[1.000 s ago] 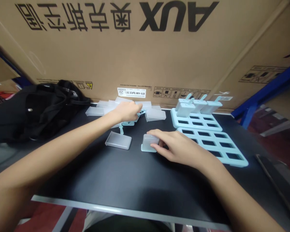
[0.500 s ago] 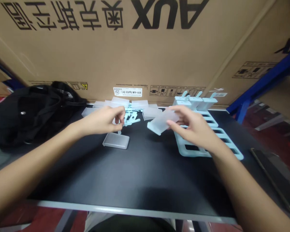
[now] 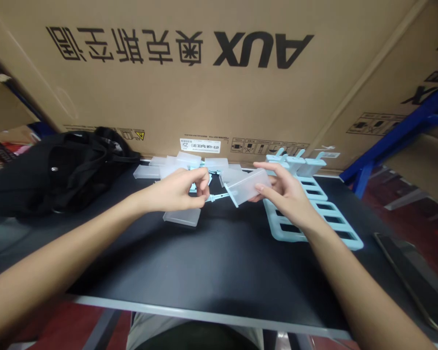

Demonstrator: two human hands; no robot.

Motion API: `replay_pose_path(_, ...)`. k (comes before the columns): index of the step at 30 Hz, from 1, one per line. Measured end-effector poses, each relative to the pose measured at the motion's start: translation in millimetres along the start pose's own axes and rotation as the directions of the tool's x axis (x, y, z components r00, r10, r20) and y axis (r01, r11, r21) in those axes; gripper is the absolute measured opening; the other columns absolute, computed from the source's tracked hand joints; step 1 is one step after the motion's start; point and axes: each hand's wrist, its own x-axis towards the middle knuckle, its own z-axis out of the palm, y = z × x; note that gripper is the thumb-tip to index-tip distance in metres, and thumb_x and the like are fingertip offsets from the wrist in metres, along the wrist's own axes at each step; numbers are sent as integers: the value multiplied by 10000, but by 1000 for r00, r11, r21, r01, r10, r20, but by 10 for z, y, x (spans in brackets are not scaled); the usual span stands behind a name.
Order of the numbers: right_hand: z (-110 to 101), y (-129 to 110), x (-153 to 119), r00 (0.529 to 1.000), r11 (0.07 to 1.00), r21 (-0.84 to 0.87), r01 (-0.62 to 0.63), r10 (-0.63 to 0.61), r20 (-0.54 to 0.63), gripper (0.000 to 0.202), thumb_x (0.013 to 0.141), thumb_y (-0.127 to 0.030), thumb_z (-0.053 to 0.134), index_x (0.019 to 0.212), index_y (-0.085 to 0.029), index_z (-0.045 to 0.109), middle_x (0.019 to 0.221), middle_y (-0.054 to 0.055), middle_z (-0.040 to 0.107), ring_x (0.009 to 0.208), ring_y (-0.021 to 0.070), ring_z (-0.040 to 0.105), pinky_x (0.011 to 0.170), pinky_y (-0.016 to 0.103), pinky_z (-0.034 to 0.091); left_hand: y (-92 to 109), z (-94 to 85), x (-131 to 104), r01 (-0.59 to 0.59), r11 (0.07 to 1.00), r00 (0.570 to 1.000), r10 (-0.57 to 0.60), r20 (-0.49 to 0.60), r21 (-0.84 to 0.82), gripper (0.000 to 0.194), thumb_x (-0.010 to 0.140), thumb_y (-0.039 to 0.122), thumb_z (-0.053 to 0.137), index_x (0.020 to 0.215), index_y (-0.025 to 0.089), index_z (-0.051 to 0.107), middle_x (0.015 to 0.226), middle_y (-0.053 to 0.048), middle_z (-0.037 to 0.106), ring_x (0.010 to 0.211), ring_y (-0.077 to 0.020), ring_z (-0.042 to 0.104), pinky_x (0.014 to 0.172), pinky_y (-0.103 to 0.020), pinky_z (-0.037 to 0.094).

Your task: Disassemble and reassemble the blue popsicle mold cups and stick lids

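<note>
My right hand (image 3: 282,192) is closed around a translucent popsicle mold (image 3: 247,186), tilted with its open end facing left. Between the fingertips of my left hand (image 3: 190,189) is a light-blue popsicle stick (image 3: 219,196), its free tip at the mold's open end; whether it has entered cannot be told. Another clear mold (image 3: 182,217) lies flat on the table below my left hand. Behind the hands, several more molds (image 3: 188,159) are piled with blue sticks (image 3: 194,187), partly hidden by my left hand.
A light-blue rack (image 3: 284,233) with slots lies at the right, with 3 stick-topped molds (image 3: 311,166) standing at its far end. A phone (image 3: 412,277) lies at the right edge. A black bag (image 3: 58,175) sits left. A large cardboard box (image 3: 168,97) stands behind the table (image 3: 211,272).
My left hand has moved right, bringing a blue stick to the mold's mouth. The mold in my right hand has turned its open end more toward the left hand. The camera view has shifted slightly.
</note>
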Motion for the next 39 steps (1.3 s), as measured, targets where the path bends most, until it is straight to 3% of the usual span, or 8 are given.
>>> replay_pose_path(6,72,14,-12,999,992,121,-38,35,26,481,888,-408,686,1282,-249,460,965,28,706,752,175,737,758,370,645,132,7,69,-15,997,998,11,-59,-71,229,773,126,572,805,223,367,835,28,682,794,-131,633,681,-251,437)
replay_pose_path(14,111,42,-43,999,964,264,-28,34,-19,383,826,-381,758,1024,-284,445,895,-17,679,784,181,702,742,375,603,329,15,217,-56,993,977,33,-213,-104,262,806,158,581,801,227,328,815,26,674,745,-114,596,649,-246,424)
replay_pose_path(19,127,-16,-64,999,978,206,-33,26,36,398,792,-356,783,980,-267,443,882,-15,663,752,149,635,667,292,511,450,18,265,-79,992,972,54,-231,-97,266,805,145,582,799,224,329,833,22,685,731,-105,606,621,-229,423)
replay_pose_path(23,138,-42,-73,995,996,94,6,-15,98,436,781,-320,780,1101,-263,489,958,12,661,893,175,632,772,319,497,499,60,309,-67,998,974,60,-220,-23,254,845,225,613,817,221,361,855,20,685,679,-97,569,584,-221,411)
replay_pose_path(26,82,-62,-73,992,997,-43,58,-52,114,461,802,-315,756,1190,-274,511,937,4,635,778,142,579,687,289,466,522,85,351,-71,997,973,75,-218,29,274,863,335,661,880,221,412,886,8,674,710,-115,585,590,-233,422)
replay_pose_path(30,-169,-76,-78,985,973,-188,133,-109,132,490,841,-367,718,1281,-296,515,1063,34,615,840,158,594,693,294,491,563,48,374,-99,993,957,114,-267,71,278,917,425,625,1013,218,465,997,-29,675,852,-153,636,660,-261,462)
replay_pose_path(33,-496,-38,-97,984,923,-343,174,-175,30,450,839,-410,712,1243,-301,547,1218,53,572,963,192,607,764,317,523,556,-30,327,-74,987,952,113,-283,145,218,961,417,558,1011,215,495,976,-18,681,857,-154,636,703,-273,467)
replay_pose_path(39,-1219,259,-172,962,804,-594,-5,-159,-223,423,808,-451,710,1158,-269,555,1052,50,627,768,204,611,648,352,523,287,-118,76,38,917,996,-3,-89,396,202,970,406,498,945,224,581,940,-12,666,862,-188,626,737,-306,450)
